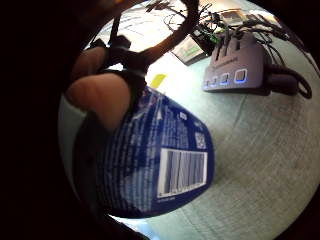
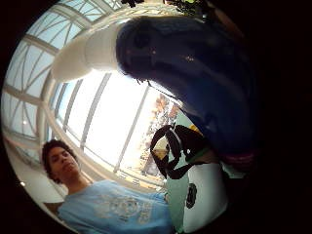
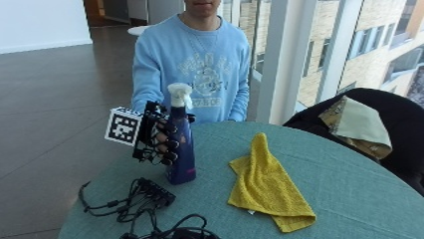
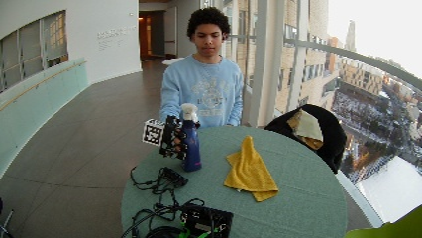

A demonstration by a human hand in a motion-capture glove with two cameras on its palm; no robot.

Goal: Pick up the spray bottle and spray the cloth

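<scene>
A dark blue spray bottle (image 3: 180,144) with a white trigger head (image 3: 179,94) stands upright on the round green table (image 3: 344,189). My gloved right hand (image 3: 161,135) grips its body from the side, fingers curled round it. The bottle's base still seems to touch the tabletop. The bottle's barcode label (image 1: 181,172) fills the little finger side palm view, with a fingertip (image 1: 102,97) pressed on it. The bottle's neck and white head (image 2: 97,48) loom in the thumb side palm view. A yellow cloth (image 3: 268,184) lies crumpled on the table beside the bottle, apart from it.
Black cables and a connector block (image 3: 149,196) lie at the table's front edge near the bottle. A grey hub with blue lights (image 1: 235,67) sits among them. A dark jacket with a beige cloth (image 3: 358,122) hangs on a chair at the table's far side.
</scene>
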